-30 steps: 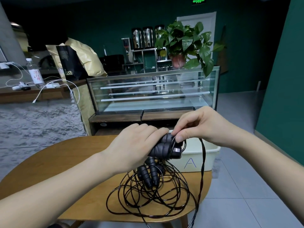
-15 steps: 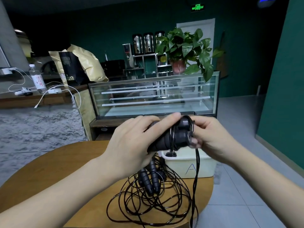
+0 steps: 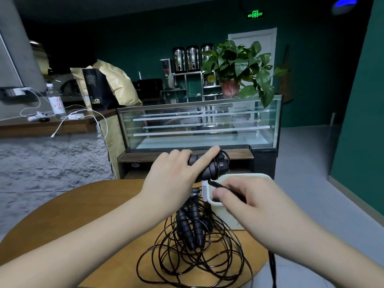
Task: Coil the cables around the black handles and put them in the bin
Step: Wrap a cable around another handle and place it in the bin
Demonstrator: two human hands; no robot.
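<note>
The left hand (image 3: 174,173) was wrapped around a pair of black handles (image 3: 209,166), held above the bench (image 3: 87,208). At four o'clock from them, a cable (image 3: 218,185) was pinched by the right hand (image 3: 247,201) over the white bin (image 3: 226,215). More handles (image 3: 190,223) and loose cable (image 3: 195,265) were left on the bench at six o'clock.

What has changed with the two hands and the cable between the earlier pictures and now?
The right hand came off the end of the black handles and moved down in front of the white bin, now pinching the cable and pulling it under them. The left hand raised the handles slightly and keeps gripping them. The loose cable pile and second handle pair stayed on the table.
</note>
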